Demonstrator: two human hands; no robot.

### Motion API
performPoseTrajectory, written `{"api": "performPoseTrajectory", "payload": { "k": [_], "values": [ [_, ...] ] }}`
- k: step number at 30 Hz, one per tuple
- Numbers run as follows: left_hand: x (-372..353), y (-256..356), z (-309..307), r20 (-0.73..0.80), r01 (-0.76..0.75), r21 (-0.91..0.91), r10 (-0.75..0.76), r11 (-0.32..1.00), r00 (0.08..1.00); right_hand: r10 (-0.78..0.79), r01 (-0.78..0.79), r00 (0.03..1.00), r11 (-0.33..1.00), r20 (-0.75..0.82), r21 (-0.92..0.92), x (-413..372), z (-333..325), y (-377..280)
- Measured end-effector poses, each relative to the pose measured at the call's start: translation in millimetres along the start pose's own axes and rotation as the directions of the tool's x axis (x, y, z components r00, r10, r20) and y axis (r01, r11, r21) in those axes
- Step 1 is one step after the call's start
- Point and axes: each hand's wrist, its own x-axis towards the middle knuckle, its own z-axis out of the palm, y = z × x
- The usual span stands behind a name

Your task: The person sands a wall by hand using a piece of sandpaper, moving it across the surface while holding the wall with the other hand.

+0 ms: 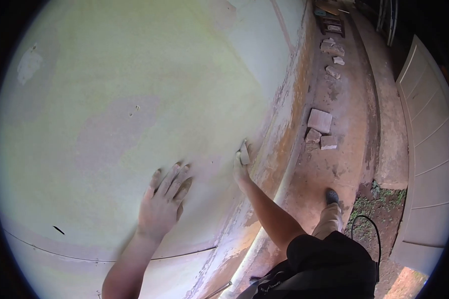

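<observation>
A large pale green and whitish wall (199,89) fills most of the view, with patchy smoothed areas. My left hand (162,204) lies against it, fingers stretched out and dusted pale. To the right, near the wall's worn lower edge, my right hand (241,170) is closed on a small flat pale piece (244,153) with a pointed tip. The piece is held at the wall surface, thumb over its left side. I cannot tell whether it is a scraper blade or folded sandpaper.
Stone slabs (320,121) and broken pieces lie along the concrete walkway (314,169) to the right. My shoe (332,196) stands there too. Beyond are a patch of weeds (369,204), a black cable (378,239) and a light panel (426,139). A thin dark line (179,255) crosses the wall below.
</observation>
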Motion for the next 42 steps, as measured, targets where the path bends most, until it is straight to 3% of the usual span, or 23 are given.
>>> {"api": "performPoseTrajectory", "payload": {
  "k": [2, 6, 9, 11, 12, 13, 15, 16, 20, 26, 28, 30, 33, 36, 38, 42],
  "values": [
    [13.8, -24.9, -23.4, -0.031, -0.106, 0.025, 0.106, 0.994, 0.994, 0.09, -0.089, 0.995, 0.996, -0.044, 0.023, 20.4, -11.7, 3.4],
    [41.2, -40.7, -41.9, -0.138, -0.062, 0.142, 0.082, 0.988, 0.987, 0.405, -0.385, 0.903, 0.91, -0.143, 0.153, 52.0, -27.6, -7.7],
    [59.1, -35.4, -34.9, -0.131, -0.051, 0.187, 0.077, 0.981, 0.988, 0.041, -0.039, 0.998, 0.997, -0.038, 0.062, 7.0, 4.9, -30.4],
    [61.9, -30.4, -25.2, -0.089, -0.08, 0.215, 0.102, 0.973, 0.991, -0.194, 0.193, 0.981, 0.981, 0.03, 0.031, -48.1, 29.8, -60.8],
    [57.9, -28.5, -22.4, -0.065, -0.083, 0.2, 0.098, 0.976, 0.993, -0.266, 0.264, 0.962, 0.964, 0.058, 0.033, -76.3, 36.3, -74.0],
    [57.9, -29.1, -22.6, -0.065, -0.093, 0.181, 0.106, 0.979, 0.992, -0.242, 0.24, 0.968, 0.97, 0.065, 0.032, -85.0, 37.0, -68.2],
    [62.4, -30.3, -24.1, -0.077, -0.104, 0.171, 0.119, 0.98, 0.99, -0.338, 0.339, 0.941, 0.939, 0.022, -0.051, -71.4, 34.5, -61.3],
    [62.3, -30.1, -24.7, -0.087, -0.106, 0.164, 0.122, 0.981, 0.989, -0.335, 0.336, 0.942, 0.941, 0.021, -0.049, -60.2, 32.1, -57.9],
    [60.2, -30.7, -23.0, -0.128, -0.11, 0.174, 0.133, 0.979, 0.983, -0.055, 0.068, 0.987, 0.994, -0.148, 0.083, 28.5, -2.5, 0.9],
    [59.9, -31.3, -21.5, -0.139, -0.135, 0.116, 0.15, 0.984, 0.979, -0.003, -0.006, 0.993, 0.997, -0.115, -0.074, 40.3, 1.1, -17.9],
    [61.4, -30.4, -25.4, -0.15, -0.119, 0.095, 0.133, 0.988, 0.98, -0.2, 0.2, 0.98, 0.98, 0.003, 0.009, -21.6, 16.6, -78.4],
    [60.4, -28.9, -26.5, -0.157, -0.118, 0.07, 0.128, 0.991, 0.979, -0.29, 0.287, 0.954, 0.957, 0.073, 0.047, -71.0, 33.8, -93.1],
    [58.3, -32.1, -28.3, -0.204, -0.106, 0.054, 0.115, 0.993, 0.972, -0.368, 0.368, 0.93, 0.93, 0.02, -0.014, -66.2, 36.5, -78.8],
    [56.0, -33.5, -31.7, -0.198, -0.09, 0.03, 0.094, 0.995, 0.976, -0.299, 0.306, 0.949, 0.949, -0.1, 0.07, -22.5, 28.5, -53.2],
    [54.1, -32.8, -33.1, -0.194, -0.086, 0.004, 0.085, 0.996, 0.977, -0.304, 0.3, 0.949, 0.952, -0.085, -0.059, 31.8, 2.0, -14.5],
    [56.4, -33.0, -30.0, -0.193, -0.08, 0.041, 0.086, 0.996, 0.977, -0.29, 0.29, 0.948, 0.957, -0.13, -0.017, 51.8, 2.4, 3.6]
  ]
}}
